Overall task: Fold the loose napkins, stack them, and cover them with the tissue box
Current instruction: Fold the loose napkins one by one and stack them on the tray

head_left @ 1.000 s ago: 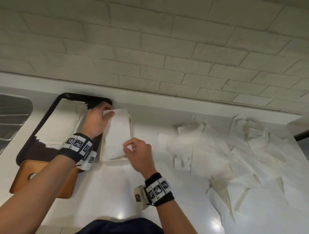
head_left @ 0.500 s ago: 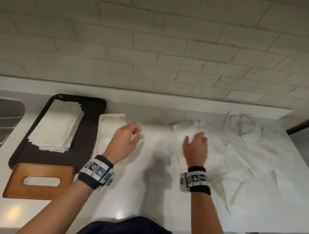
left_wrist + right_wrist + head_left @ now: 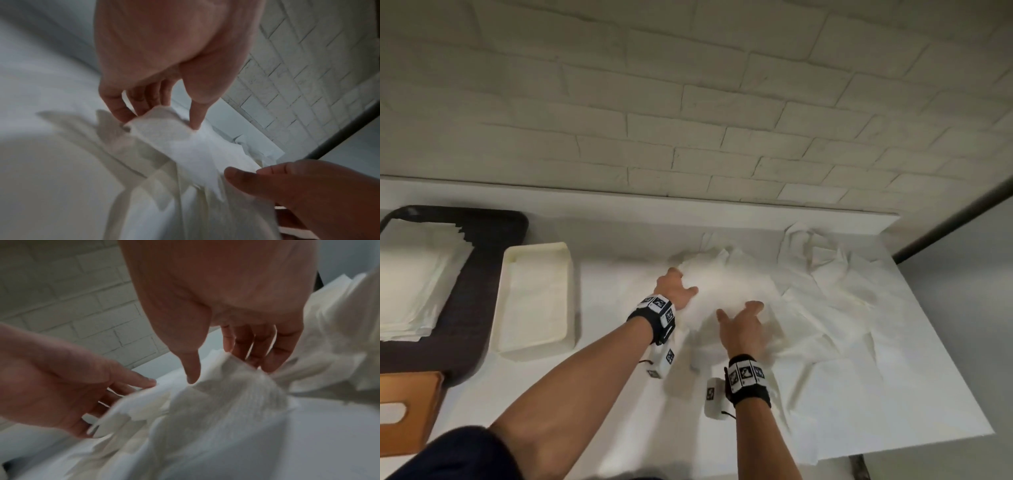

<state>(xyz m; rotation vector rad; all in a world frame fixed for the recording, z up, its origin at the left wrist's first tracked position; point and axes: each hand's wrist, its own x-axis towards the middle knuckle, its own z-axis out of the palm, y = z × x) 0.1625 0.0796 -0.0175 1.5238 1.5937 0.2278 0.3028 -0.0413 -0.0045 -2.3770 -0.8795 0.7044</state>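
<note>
Both hands have shifted rightward from the cream tray (image 3: 536,298) onto the loose napkins (image 3: 842,308) heaped on the white counter (image 3: 592,394). Left hand (image 3: 674,291) pinches one raised napkin (image 3: 722,284) between thumb and fingers; right hand (image 3: 743,329) likewise grasps its near edge. Folded napkin stack (image 3: 417,274) lies on the dark tray (image 3: 482,274). Wooden tissue box (image 3: 404,411) sits at far left.

I see dim, soft indoor light; the head view bends at its edges, and both wrist views smear with motion blur and noise.
</note>
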